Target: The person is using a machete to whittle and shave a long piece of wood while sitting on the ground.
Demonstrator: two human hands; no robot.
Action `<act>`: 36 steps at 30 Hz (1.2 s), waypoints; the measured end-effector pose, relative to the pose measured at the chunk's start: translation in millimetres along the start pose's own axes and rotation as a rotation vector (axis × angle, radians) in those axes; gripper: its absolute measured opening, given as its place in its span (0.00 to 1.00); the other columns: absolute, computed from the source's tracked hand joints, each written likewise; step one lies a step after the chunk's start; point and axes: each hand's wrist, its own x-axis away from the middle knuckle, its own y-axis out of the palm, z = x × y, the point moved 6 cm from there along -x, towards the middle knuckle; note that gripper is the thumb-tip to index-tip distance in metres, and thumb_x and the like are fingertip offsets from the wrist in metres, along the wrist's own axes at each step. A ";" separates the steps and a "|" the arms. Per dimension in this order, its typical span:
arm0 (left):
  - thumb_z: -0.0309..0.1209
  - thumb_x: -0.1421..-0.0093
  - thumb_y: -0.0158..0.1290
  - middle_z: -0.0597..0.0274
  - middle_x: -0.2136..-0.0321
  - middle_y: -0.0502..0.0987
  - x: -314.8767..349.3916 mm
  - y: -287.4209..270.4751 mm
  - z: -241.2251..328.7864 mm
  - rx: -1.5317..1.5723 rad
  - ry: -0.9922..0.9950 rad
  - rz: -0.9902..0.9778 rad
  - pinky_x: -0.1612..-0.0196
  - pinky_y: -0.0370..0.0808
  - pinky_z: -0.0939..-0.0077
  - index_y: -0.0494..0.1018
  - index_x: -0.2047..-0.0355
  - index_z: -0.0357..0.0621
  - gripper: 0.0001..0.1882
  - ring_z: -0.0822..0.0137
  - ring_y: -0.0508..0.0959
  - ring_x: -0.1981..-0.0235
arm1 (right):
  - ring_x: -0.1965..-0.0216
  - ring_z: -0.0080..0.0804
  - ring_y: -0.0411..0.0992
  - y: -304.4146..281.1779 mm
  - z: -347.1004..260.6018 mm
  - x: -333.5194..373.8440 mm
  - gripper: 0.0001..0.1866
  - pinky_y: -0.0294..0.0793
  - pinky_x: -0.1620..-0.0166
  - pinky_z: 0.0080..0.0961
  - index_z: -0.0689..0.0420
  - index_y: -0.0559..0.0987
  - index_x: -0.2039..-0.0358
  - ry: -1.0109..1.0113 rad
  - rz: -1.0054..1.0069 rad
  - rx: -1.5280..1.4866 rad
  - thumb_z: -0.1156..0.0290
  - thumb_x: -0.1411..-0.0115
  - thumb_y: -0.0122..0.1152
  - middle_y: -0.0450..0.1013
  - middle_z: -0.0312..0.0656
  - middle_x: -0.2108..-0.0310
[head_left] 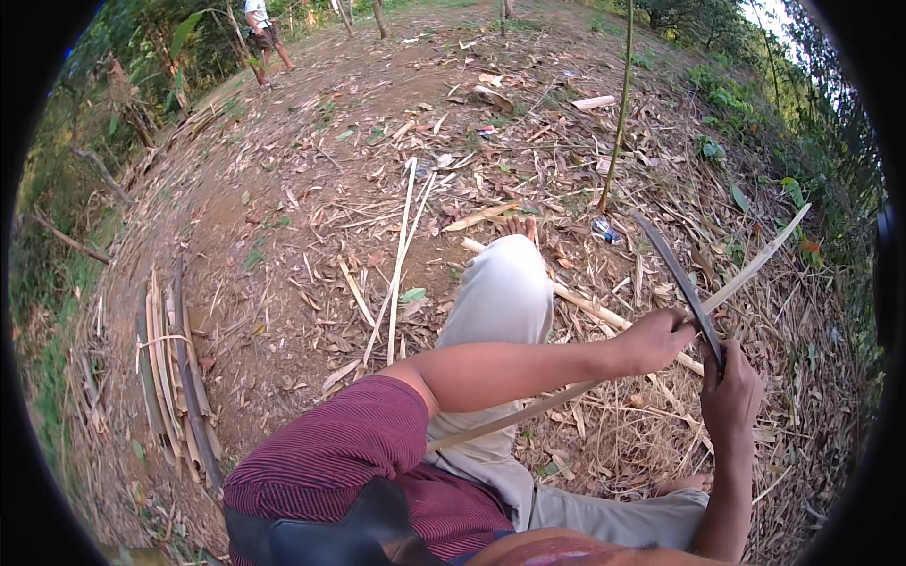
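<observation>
My left hand (656, 341) reaches across my body, its fingers closed round a long pale strip of split wood or bamboo (760, 262). One end of the strip points up to the far right; the other runs back under my left forearm towards my lap. My right hand (731, 391) grips the lower end of a long, dark, slightly curved knife (672, 262), whose handle is mostly hidden in the fist. The blade points up and away, crossing the strip just beyond my left fingers. Whether its edge touches the strip, I cannot tell.
Thin shavings (651, 443) lie below my hands. Pale strips (404, 259) rest on the leaf-strewn ground beyond my raised knee (500, 283). A tied bundle of sticks (175, 377) lies at the left. A thin sapling (618, 113) stands ahead. A person (264, 33) is far off, upper left.
</observation>
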 end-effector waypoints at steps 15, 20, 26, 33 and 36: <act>0.33 0.32 0.44 0.45 0.76 0.73 20.0 5.8 25.8 -0.145 0.129 -0.004 0.66 0.69 0.59 0.71 0.57 0.33 0.14 0.55 0.72 0.75 | 0.78 0.47 0.74 0.1 20.6 -11.5 0.11 0.69 0.76 0.41 0.56 0.72 0.67 -0.304 0.188 0.176 0.70 0.47 0.65 0.72 0.44 0.77; 0.39 0.30 0.43 0.49 0.81 0.71 36.1 8.6 25.7 -0.073 -0.010 -0.076 0.71 0.68 0.60 0.68 0.67 0.32 0.19 0.58 0.70 0.80 | 0.78 0.55 0.73 -30.9 104.6 -25.1 0.13 0.69 0.73 0.46 0.60 0.75 0.65 0.250 0.204 0.114 0.63 0.31 0.50 0.74 0.52 0.77; 0.42 0.29 0.42 0.57 0.84 0.69 32.5 18.6 14.6 -0.095 0.015 -0.055 0.76 0.68 0.64 0.69 0.67 0.35 0.20 0.66 0.71 0.84 | 0.80 0.55 0.70 -17.6 93.2 -6.6 0.15 0.65 0.75 0.46 0.61 0.75 0.64 0.283 0.238 0.011 0.63 0.29 0.47 0.72 0.54 0.79; 0.38 0.30 0.42 0.49 0.81 0.72 43.5 15.7 10.1 -0.174 0.169 -0.022 0.72 0.70 0.58 0.68 0.64 0.32 0.17 0.54 0.75 0.80 | 0.82 0.42 0.72 1.2 14.6 18.4 0.08 0.70 0.76 0.40 0.58 0.71 0.71 -0.208 0.090 0.228 0.71 0.43 0.61 0.71 0.45 0.81; 0.40 0.30 0.42 0.46 0.82 0.72 52.7 20.4 15.3 -0.202 0.054 -0.076 0.71 0.69 0.55 0.67 0.67 0.32 0.19 0.49 0.74 0.79 | 0.82 0.44 0.72 -8.2 100.0 25.1 0.08 0.67 0.78 0.43 0.61 0.72 0.69 0.058 0.216 0.196 0.69 0.36 0.56 0.71 0.49 0.82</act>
